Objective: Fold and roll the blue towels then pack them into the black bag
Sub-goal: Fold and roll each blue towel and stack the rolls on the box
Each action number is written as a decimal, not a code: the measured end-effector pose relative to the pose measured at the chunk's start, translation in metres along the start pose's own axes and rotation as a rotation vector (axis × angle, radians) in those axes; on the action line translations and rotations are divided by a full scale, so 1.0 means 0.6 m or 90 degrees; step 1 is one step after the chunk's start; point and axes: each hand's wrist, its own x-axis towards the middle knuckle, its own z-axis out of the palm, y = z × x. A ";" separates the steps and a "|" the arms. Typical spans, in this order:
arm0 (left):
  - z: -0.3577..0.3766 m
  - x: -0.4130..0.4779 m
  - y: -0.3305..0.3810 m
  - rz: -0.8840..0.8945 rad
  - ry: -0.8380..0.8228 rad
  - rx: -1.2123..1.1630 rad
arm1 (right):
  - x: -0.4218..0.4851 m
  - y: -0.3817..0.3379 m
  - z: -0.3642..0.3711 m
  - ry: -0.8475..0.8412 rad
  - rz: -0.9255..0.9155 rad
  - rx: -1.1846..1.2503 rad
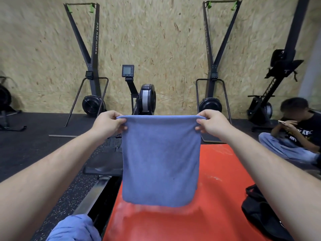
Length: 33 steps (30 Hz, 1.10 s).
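Blue towel (pixel 160 159) hangs vertically — top corners in left hand (pixel 107 123), right hand (pixel 211 123).

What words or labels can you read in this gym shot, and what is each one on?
"SKI MACHINES": left ski machine's upright.
"ROWER": stood-up rowing machine, right.
"KF", rest hidden: seated person's black T-shirt.
Too blurred: right ski machine's lettering, the monitor screen.

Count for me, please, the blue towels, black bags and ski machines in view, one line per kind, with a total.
Towels: 2, the hanging towel and the bunched towel at lower left, taken as one.
Bags: 1, the black bag.
Ski machines: 2, the left ski machine and the right ski machine.
Total: 5
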 end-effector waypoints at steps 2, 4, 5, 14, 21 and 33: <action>0.000 0.006 0.002 0.022 0.009 -0.048 | 0.012 -0.002 0.003 0.025 -0.029 0.031; -0.002 0.005 0.000 0.029 0.004 -0.086 | 0.015 0.001 0.005 0.037 -0.047 0.045; -0.002 0.001 -0.005 0.024 -0.001 -0.098 | 0.011 0.005 0.007 0.034 -0.046 0.049; 0.044 -0.136 -0.197 -0.050 -0.040 0.021 | -0.127 0.191 0.092 -0.084 0.027 -0.071; 0.070 -0.259 -0.337 -0.122 -0.147 0.137 | -0.263 0.323 0.131 -0.193 0.051 -0.154; 0.075 -0.292 -0.354 -0.227 -0.215 0.099 | -0.292 0.354 0.127 -0.345 0.080 -0.188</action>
